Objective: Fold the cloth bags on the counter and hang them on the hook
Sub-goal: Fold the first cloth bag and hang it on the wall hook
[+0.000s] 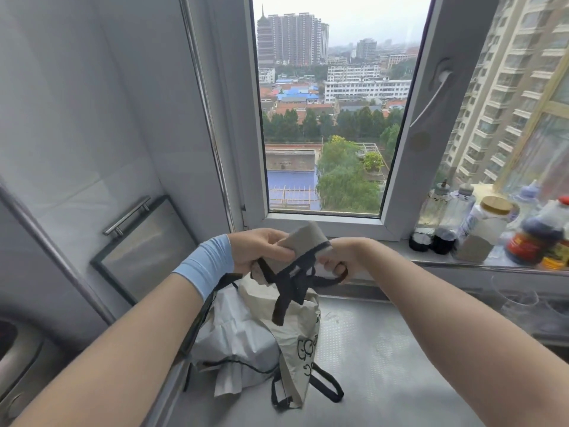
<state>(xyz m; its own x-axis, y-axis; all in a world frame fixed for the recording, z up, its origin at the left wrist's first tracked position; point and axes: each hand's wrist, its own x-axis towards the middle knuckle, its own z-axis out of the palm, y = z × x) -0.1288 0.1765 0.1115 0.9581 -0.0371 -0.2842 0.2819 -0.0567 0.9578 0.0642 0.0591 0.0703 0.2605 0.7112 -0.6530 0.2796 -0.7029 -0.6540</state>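
Above the counter I hold a small folded beige cloth bag [308,243] with black straps hanging down from it. My left hand [258,252], a pale blue band on its wrist, grips the bag's left end. My right hand [338,257] pinches the black strap at the bag's right side. Below my hands, a heap of cloth bags lies on the metal counter [385,349]: a white one [234,343] and a cream one with black drawings and black handles [303,349]. No hook is in view.
Bottles and jars [492,229] line the window sill on the right. A glass-fronted frame with a metal bar handle [138,238] leans on the left wall. The window [326,118] faces me. A sink rim [18,359] shows at the lower left.
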